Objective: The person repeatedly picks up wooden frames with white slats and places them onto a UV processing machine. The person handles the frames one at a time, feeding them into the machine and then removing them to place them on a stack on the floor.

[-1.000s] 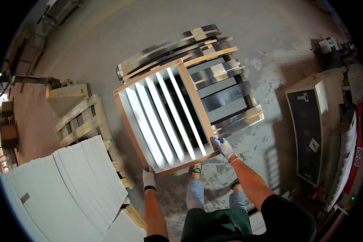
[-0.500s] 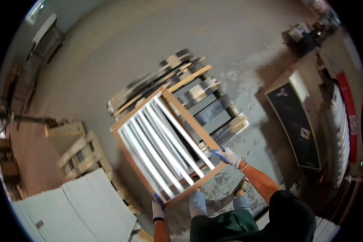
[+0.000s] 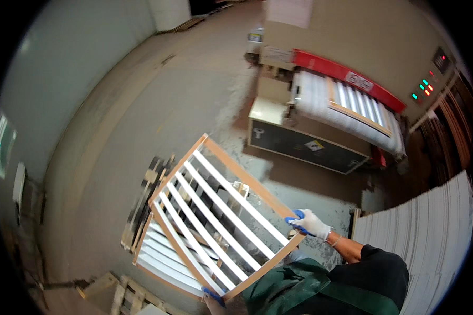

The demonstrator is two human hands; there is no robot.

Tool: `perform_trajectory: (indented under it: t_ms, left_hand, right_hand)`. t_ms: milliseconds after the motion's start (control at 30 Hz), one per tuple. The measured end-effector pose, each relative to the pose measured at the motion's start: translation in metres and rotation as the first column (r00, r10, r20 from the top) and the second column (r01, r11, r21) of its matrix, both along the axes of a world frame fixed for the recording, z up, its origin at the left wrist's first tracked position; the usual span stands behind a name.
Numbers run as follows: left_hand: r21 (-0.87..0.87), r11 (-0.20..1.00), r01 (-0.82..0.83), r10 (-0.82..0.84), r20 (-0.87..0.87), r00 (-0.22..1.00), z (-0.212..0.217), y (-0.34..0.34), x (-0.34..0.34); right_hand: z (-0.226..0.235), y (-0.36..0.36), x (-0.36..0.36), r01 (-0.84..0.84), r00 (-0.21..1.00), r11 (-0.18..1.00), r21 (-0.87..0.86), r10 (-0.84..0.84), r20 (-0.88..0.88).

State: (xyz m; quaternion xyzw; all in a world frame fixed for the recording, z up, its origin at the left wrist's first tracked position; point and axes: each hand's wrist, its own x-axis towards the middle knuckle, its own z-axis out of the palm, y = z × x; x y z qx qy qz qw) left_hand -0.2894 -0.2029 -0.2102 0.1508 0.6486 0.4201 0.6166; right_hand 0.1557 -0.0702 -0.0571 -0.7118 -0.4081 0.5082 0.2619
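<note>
A slatted panel with a brown wood-coloured frame and white slats point(image 3: 227, 193) is held up at a slant before me. My right hand point(image 3: 310, 224), in a white glove with blue fingers, is closed around the panel's near right corner. At its near left corner, close to the lower edge of the view, my left hand point(image 3: 214, 299) grips the frame in a similar glove; part of that hand is hidden. Below and to the left lies a second slatted panel point(image 3: 168, 262), partly covered by the held one. Beneath them shows a wooden pallet point(image 3: 136, 210).
At the right stands a machine with a red bar point(image 3: 331, 64) and a dark lower side panel point(image 3: 299, 144). Another slatted panel point(image 3: 360, 107) lies on its white rollers. Stacked white boards point(image 3: 420, 236) stand at the near right. A light wooden pallet point(image 3: 126, 299) is at the near left.
My view has swung right, bringing the machine and its slatted panel into fuller view. The held panel has turned with me, and a second panel now shows apart beneath it. Both hands keep their grip.
</note>
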Motion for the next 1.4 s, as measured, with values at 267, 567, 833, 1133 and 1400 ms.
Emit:
perform_trajectory:
  t_ms: [267, 567, 833, 1133, 1400]
  left_hand:
    - [0.204, 0.664, 0.719, -0.448, -0.661, 0.602, 0.141, 0.13, 0.18]
    - [0.278, 0.097, 0.956, -0.041, -0.958, 0.283, 0.154, 0.191, 0.359]
    - [0.139, 0.118, 0.983, -0.333, -0.927, 0.171, 0.169, 0.2, 0.429]
    - [-0.056, -0.012, 0.998, -0.251, -0.966, -0.057, 0.136, 0.256, 0.448]
    - [0.05, 0.174, 0.984, -0.815, -0.553, 0.172, 0.182, 0.253, 0.46]
  right_hand:
    - [0.055, -0.153, 0.17, 0.617, 0.787, 0.763, 0.192, -0.596, -0.16]
    - [0.025, -0.267, 0.259, 0.926, 0.374, 0.306, 0.22, -0.811, -0.449]
    - [0.024, -0.279, 0.305, 0.93, 0.366, 0.309, 0.201, -0.838, -0.405]
    - [0.032, -0.237, 0.347, 0.889, 0.454, 0.38, 0.257, -0.805, -0.382]
    - [0.018, -0.212, 0.368, 0.921, 0.377, 0.299, 0.25, -0.847, -0.376]
